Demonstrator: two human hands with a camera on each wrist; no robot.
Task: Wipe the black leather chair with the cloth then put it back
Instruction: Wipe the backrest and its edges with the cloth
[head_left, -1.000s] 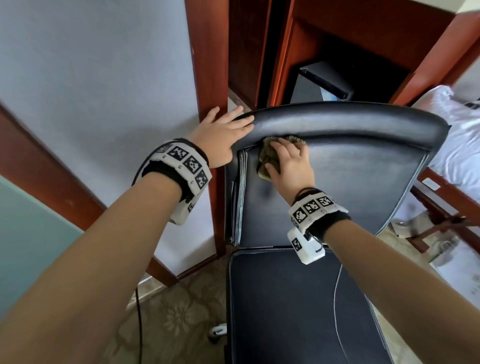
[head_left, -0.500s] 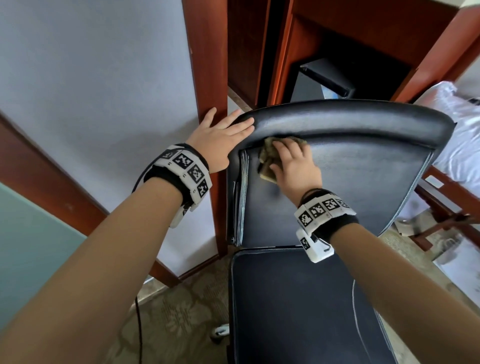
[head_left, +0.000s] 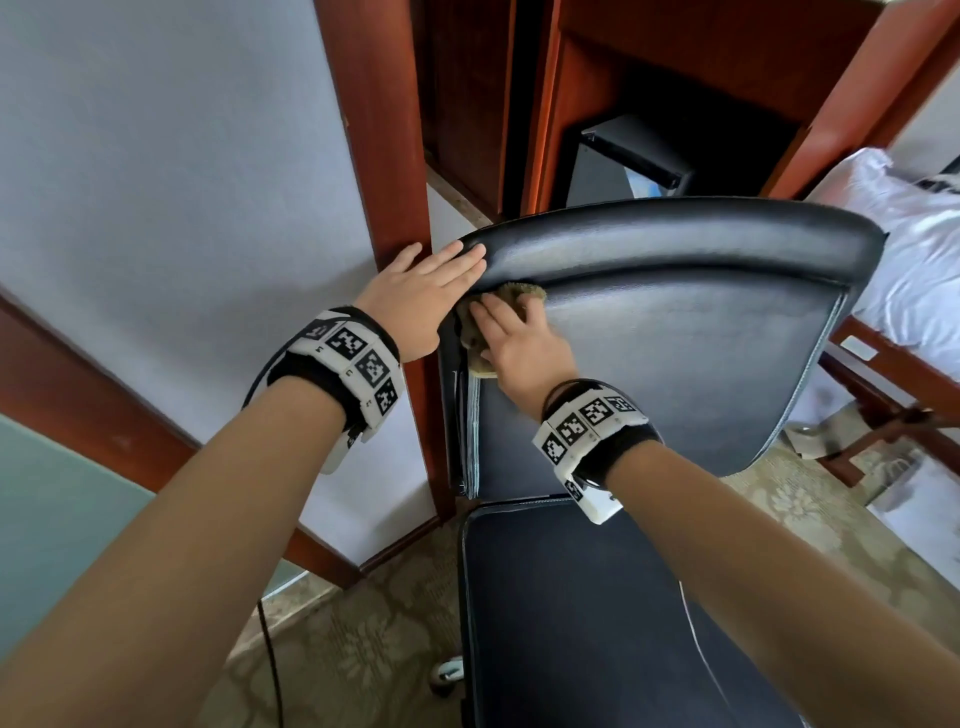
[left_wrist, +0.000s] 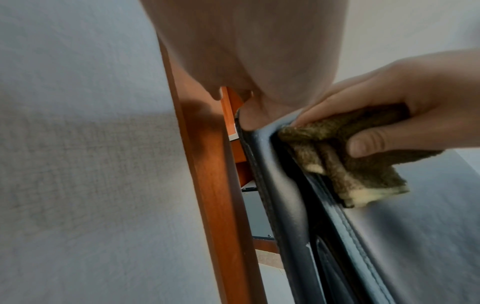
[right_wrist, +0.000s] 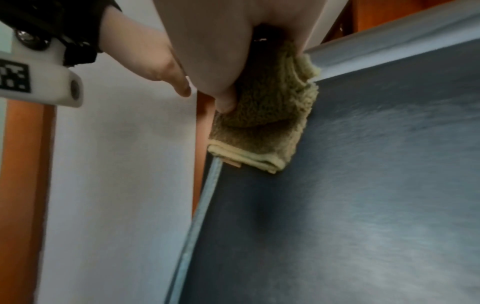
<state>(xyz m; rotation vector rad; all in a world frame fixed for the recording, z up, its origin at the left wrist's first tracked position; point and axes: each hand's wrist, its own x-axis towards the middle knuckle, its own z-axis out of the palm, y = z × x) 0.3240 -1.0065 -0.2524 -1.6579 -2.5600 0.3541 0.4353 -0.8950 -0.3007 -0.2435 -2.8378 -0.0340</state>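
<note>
Right hand (head_left: 522, 340) presses a folded olive-green terry cloth (right_wrist: 270, 115) against the upper left corner of the backrest of the black leather chair (head_left: 675, 353), just under the padded top roll. In the left wrist view the thumb (left_wrist: 374, 142) curls over the front of the cloth and the fingers (left_wrist: 337, 102) lie along its top: the cloth is gripped, not merely pushed. Cloth edge reaches the stitched side seam of the backrest.

Left hand (head_left: 421, 296) lies flat on the left end of the top roll, fingers straight, holding nothing.

Chair stands close beside a reddish-brown wooden post (head_left: 379, 156) and a pale grey wall (head_left: 182, 156). White bedding (head_left: 914, 244) at right; patterned beige carpet (head_left: 363, 639) below.
</note>
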